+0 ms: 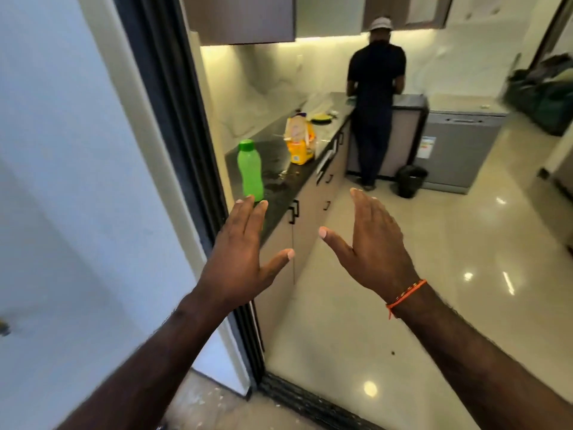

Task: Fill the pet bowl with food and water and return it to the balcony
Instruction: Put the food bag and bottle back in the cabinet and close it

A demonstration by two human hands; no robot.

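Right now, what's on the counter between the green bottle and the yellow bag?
Head view: only dark counter with small spills and crumbs lies between the green bottle and the yellow bag.

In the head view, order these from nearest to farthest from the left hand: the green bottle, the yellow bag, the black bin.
From the left hand:
1. Green bottle, just beyond the fingertips, on the counter's near end.
2. Yellow bag, farther along the counter.
3. Black bin, on the floor, far right.

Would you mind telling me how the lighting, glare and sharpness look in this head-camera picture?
Head view: warm under-cabinet light washes the backsplash; ceiling lamps glare as bright spots on the glossy floor; the wide lens bends the door frame; the bags at right are blurred; both open hands, left hand and right hand, are fairly sharp.
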